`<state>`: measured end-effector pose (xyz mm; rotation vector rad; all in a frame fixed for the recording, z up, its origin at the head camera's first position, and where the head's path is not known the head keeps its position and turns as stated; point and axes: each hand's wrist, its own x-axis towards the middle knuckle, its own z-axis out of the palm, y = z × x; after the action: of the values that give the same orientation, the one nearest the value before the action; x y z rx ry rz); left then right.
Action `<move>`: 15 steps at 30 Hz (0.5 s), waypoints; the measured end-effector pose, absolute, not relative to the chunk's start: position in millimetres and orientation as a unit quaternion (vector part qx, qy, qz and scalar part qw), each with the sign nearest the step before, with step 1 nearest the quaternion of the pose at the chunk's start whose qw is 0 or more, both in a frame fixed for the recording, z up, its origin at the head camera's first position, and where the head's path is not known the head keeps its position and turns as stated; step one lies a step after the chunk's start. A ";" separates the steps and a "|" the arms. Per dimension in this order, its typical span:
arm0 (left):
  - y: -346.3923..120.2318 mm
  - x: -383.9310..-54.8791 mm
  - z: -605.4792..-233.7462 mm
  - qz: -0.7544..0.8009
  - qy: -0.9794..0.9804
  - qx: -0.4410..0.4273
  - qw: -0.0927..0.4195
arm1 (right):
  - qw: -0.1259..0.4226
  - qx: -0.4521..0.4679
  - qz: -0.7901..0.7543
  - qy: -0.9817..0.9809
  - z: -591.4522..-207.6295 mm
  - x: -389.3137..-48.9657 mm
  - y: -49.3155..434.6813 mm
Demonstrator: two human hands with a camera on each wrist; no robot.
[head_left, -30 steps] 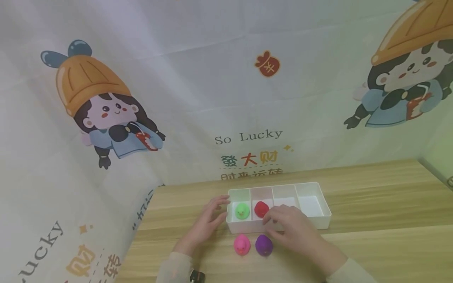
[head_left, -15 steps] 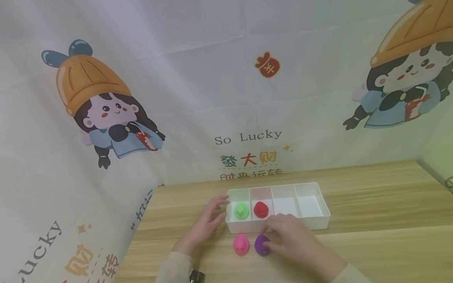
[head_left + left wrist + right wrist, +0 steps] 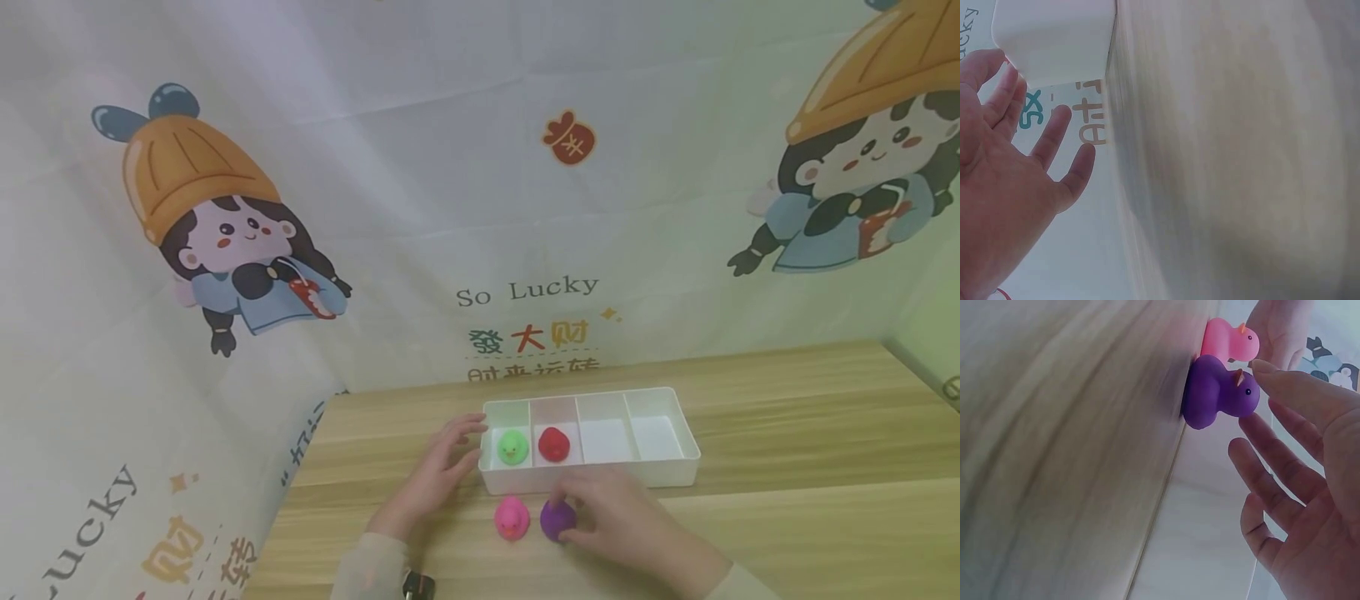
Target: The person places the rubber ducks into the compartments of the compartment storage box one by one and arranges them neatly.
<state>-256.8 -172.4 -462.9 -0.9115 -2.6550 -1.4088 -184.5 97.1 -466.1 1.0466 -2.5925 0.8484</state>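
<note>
A white divided tray (image 3: 588, 478) lies on the table, with a green toy duck (image 3: 513, 447) in its leftmost compartment and a red toy duck (image 3: 554, 444) in the one beside it. My left hand (image 3: 442, 467) is at the tray's left end, fingers spread, fingertips right at its wall (image 3: 1054, 44). Before the tray sit a pink toy duck (image 3: 512, 518) and a purple toy duck (image 3: 557, 520). My right hand (image 3: 626, 521) reaches over the purple one, thumb and forefinger on either side of it. In the right wrist view, its loosely bent fingers (image 3: 1266, 472) surround the purple duck's head.
The wooden table (image 3: 810, 433) extends right of the tray. A printed white cloth (image 3: 420, 200) hangs behind and to the left. A small black object (image 3: 417, 586) shows by the left sleeve (image 3: 369, 569).
My right hand has come down and toward me from the tray's front to the purple duck. The left hand and the ducks have stayed in place.
</note>
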 end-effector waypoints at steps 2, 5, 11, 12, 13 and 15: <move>-174.2 -261.1 -470.2 -0.443 -0.849 -0.289 0.002 | 0.111 0.353 0.283 -0.885 -467.5 -184.9 97.2; -176.3 -265.0 -477.2 -0.436 -0.850 -0.294 0.007 | 0.116 0.351 0.275 -0.888 -469.0 -185.0 97.4; -176.6 -265.9 -478.0 -0.435 -0.851 -0.294 0.007 | 0.130 0.354 0.266 -0.887 -471.3 -185.7 98.2; -176.4 -265.9 -477.8 -0.434 -0.852 -0.292 0.005 | 0.130 0.353 0.264 -0.888 -471.5 -185.9 98.2; -176.1 -265.7 -477.5 -0.435 -0.853 -0.288 0.004 | 0.129 0.352 0.264 -0.889 -471.6 -186.1 98.1; -175.7 -265.6 -477.0 -0.440 -0.852 -0.283 0.001 | 0.126 0.351 0.262 -0.890 -471.5 -186.4 97.8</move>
<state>-265.6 -175.7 -477.0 -0.8877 -2.6751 -1.3809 -186.4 97.8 -471.5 1.0231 -2.5906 0.7633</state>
